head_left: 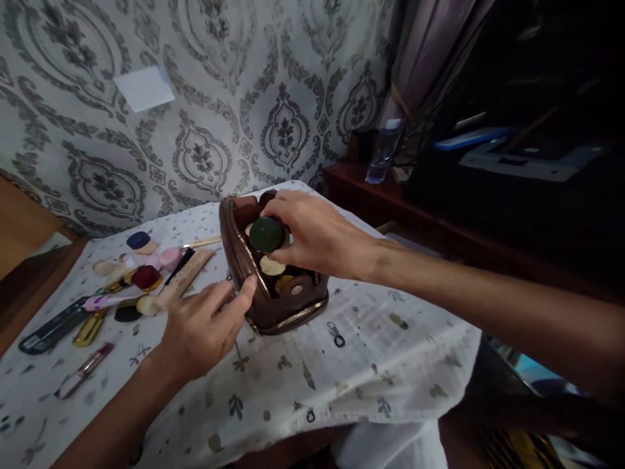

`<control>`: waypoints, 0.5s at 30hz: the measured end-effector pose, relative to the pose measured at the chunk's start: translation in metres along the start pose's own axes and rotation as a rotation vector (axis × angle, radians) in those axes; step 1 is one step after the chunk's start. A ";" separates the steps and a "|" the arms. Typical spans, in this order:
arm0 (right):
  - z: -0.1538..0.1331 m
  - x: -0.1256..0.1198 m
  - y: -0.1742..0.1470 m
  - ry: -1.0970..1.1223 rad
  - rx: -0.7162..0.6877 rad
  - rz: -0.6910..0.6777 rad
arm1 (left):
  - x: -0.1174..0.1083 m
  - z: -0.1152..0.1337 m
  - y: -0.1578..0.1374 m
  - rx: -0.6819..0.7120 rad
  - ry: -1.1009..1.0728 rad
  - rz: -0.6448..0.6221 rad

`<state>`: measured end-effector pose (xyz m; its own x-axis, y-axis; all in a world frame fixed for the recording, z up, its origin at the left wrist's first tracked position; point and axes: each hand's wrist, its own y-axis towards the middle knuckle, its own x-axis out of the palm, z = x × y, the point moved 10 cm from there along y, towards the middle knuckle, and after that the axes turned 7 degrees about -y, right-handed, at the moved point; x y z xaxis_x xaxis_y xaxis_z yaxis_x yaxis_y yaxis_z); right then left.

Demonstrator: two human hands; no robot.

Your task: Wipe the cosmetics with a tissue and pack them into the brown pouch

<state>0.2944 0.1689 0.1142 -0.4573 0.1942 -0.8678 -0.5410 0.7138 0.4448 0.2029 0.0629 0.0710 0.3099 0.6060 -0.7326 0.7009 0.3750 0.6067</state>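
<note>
Left of the left hand (205,329), note loose cosmetics (146,278) on patterned cloth (351,371). With that hand's forefinger, touching the rim of the open brown bag (273,316), between both hands; cannot tell whether pinching it. With the right hand (315,228), gripping a dark-green-topped item (267,234) at the bag's opening. Might catch on zipper teeth (251,258) if lowered crookedly, or tip the bag if pressed hard against so light a brace.
</note>
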 end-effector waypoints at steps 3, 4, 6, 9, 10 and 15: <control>-0.013 0.024 0.010 -0.022 -0.083 -0.189 | 0.001 0.004 -0.003 0.012 -0.021 0.009; -0.018 0.032 0.011 -0.013 -0.120 -0.262 | 0.001 0.006 -0.005 0.018 -0.018 0.009; -0.025 0.050 0.010 0.006 -0.179 -0.416 | 0.001 0.009 -0.008 0.026 -0.003 0.002; -0.025 0.071 0.008 0.065 -0.174 -0.587 | 0.001 0.011 -0.011 0.026 0.028 -0.002; -0.024 0.077 0.007 0.097 -0.159 -0.620 | 0.000 0.011 -0.011 0.028 0.032 0.000; -0.031 0.096 0.004 0.093 -0.233 -0.647 | 0.001 0.011 -0.009 0.022 0.027 0.000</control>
<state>0.2268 0.1693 0.0394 -0.0446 -0.2874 -0.9568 -0.8578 0.5020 -0.1108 0.2040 0.0519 0.0617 0.2926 0.6252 -0.7235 0.7151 0.3593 0.5997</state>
